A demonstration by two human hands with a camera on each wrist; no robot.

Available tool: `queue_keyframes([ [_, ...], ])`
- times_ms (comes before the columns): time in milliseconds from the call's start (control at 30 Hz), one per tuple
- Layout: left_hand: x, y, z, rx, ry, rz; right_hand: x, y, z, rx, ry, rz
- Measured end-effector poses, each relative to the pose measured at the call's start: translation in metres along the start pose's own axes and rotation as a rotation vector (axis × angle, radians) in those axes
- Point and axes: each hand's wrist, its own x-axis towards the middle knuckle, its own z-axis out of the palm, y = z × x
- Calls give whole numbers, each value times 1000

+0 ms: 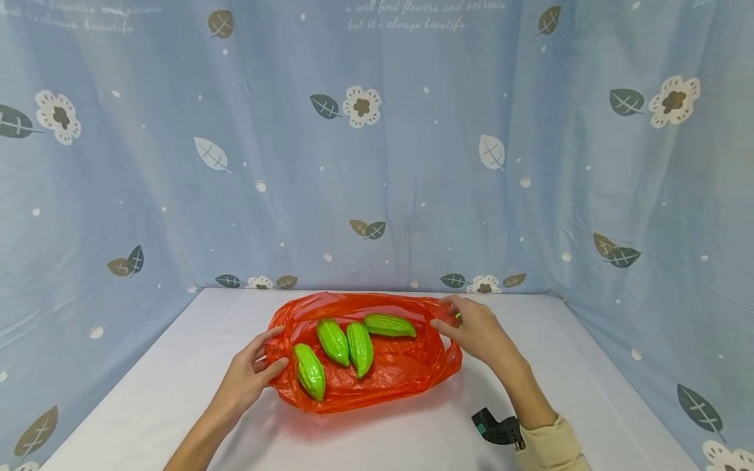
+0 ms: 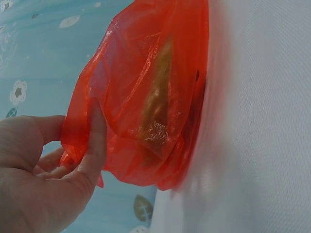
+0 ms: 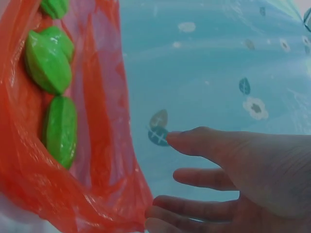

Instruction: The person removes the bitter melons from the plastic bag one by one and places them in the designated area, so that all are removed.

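Observation:
A red plastic bag point(image 1: 400, 366) lies spread open on the white table. Several glossy green star fruits point(image 1: 332, 341) sit inside it, mostly towards its left and back. My left hand point(image 1: 244, 379) grips the left end of the bag; in the left wrist view its fingers and thumb point(image 2: 90, 160) close round the gathered red plastic. At the bag's right end, my right hand point(image 1: 480, 330) has its fingers spread and loosely bent. The right wrist view has the lower fingers point(image 3: 189, 208) right at the bag's edge, with nothing between thumb and index finger. A small green patch shows behind the right fingers.
A white-covered table point(image 1: 565, 366) surrounds the bag. Blue curtains point(image 1: 412, 163) with leaves and flowers enclose the back and both sides. A black device point(image 1: 497, 428) is strapped at the right wrist, beside a beige sleeve point(image 1: 554, 448).

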Motion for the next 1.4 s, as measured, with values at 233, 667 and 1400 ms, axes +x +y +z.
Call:
queue_keyframes([
  [233, 0, 2, -1, 8, -2, -5, 2, -10, 12, -14, -8, -21],
  [667, 0, 0, -1, 1, 3, 19, 10, -28, 29, -52, -46, -65],
  [1400, 0, -1, -1, -7, 7, 19, 41, -38, 50, -159, -246, -29],
])
